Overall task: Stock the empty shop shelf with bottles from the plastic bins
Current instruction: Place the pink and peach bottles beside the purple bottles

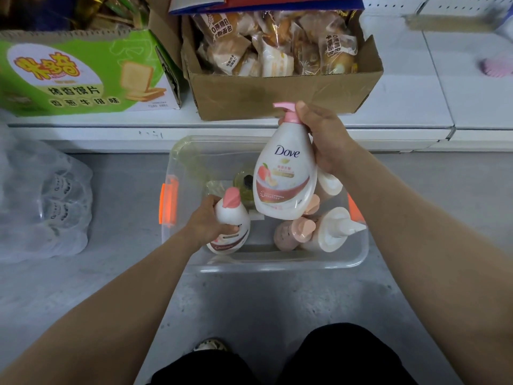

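Observation:
A clear plastic bin (277,263) with orange latches stands on the grey floor in front of a low white shelf (416,107). My right hand (324,137) holds a large white Dove pump bottle (286,173) with a pink pump, lifted above the bin with its label facing me. My left hand (209,222) grips a smaller white Dove bottle (230,226) with a pink cap at the bin's left side, still inside it. Several other bottles remain in the bin: pink ones (294,232), a cream pump bottle (333,232) and a yellowish one (245,182).
A brown cardboard box (277,93) of wrapped bread and a green snack carton (83,76) sit on the shelf's left part. The shelf's right part shows bare white panels. A clear plastic bag (47,207) of bottles lies on the floor at left. My knees and a shoe are at the bottom.

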`<act>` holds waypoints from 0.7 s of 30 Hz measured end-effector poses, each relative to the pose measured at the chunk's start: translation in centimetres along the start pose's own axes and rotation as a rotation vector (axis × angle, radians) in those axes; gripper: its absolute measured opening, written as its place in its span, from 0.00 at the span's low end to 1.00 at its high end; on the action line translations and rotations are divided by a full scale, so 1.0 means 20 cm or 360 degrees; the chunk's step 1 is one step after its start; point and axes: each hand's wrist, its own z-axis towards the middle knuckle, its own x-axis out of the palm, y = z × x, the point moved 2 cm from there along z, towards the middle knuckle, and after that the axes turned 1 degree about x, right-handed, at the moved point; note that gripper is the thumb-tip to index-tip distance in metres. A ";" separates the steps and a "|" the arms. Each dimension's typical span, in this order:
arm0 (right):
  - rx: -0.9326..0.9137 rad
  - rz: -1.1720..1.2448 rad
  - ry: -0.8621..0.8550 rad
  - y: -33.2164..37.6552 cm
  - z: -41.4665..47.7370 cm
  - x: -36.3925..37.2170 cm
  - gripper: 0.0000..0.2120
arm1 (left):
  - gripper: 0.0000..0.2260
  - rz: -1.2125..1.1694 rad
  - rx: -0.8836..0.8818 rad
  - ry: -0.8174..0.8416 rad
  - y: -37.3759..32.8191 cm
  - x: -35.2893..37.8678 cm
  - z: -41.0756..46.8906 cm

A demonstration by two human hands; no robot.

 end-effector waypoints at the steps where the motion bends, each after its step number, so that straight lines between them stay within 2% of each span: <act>1: 0.0016 -0.0011 -0.0015 0.02 -0.02 -0.01 0.16 | 0.36 -0.0003 0.0017 0.0023 -0.03 -0.01 -0.02; 5: 0.0144 -0.0019 -0.0065 0.18 -0.17 -0.04 0.17 | 0.35 -0.0195 0.0025 0.0068 -0.27 -0.14 -0.23; 8: 0.0211 -0.0027 -0.0055 0.40 -0.33 -0.06 0.15 | 0.27 -0.0339 0.0018 0.0146 -0.54 -0.28 -0.46; 10: 0.0240 -0.0040 -0.0036 0.59 -0.45 -0.06 0.18 | 0.27 -0.0417 0.0016 0.0189 -0.74 -0.38 -0.64; 15: 0.0244 -0.0047 -0.0002 1.20 -0.75 -0.04 0.18 | 0.38 -0.0571 -0.0016 0.0231 -1.20 -0.63 -1.15; 21: 0.0109 -0.0003 -0.0038 2.02 -1.12 -0.01 0.17 | 0.32 -0.0613 0.0054 0.0211 -1.77 -0.95 -1.72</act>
